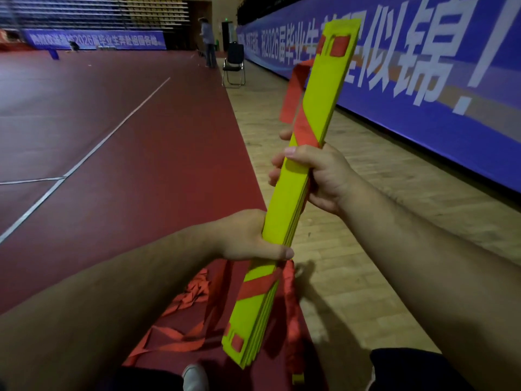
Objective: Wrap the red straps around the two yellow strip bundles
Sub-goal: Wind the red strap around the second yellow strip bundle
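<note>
While both hands hold it up in the near right of the scene, the long flat bundle of yellow strips [284, 204] tilts with its top end far and to the right. Behind it, the long blue wall banner [423, 80] carries large white Chinese writing; "2026届毕业生" and "似锦!" can be read. A second blue banner [95, 39] at the far left also shows "2026届毕业生", the rest being too blurred to be sure of.

The bundle is a stack of thin strips with their edges aligned. A rectangular slot near each end shows red through it. One red strap [306, 128] crosses the upper face diagonally, its loose end standing out to the left. Another red strap band [259, 286] crosses the lower face.

The left hand [248, 238] grips the bundle below the middle, fingers curled round it. The right hand [318, 176] grips it higher, thumb lying across the yellow face, just below the upper strap.

Loose red straps [183, 300] lie tangled on the dark red floor mat [112, 136] below. A black folding chair [234, 64] stands far off on the wooden floor [366, 179].
</note>
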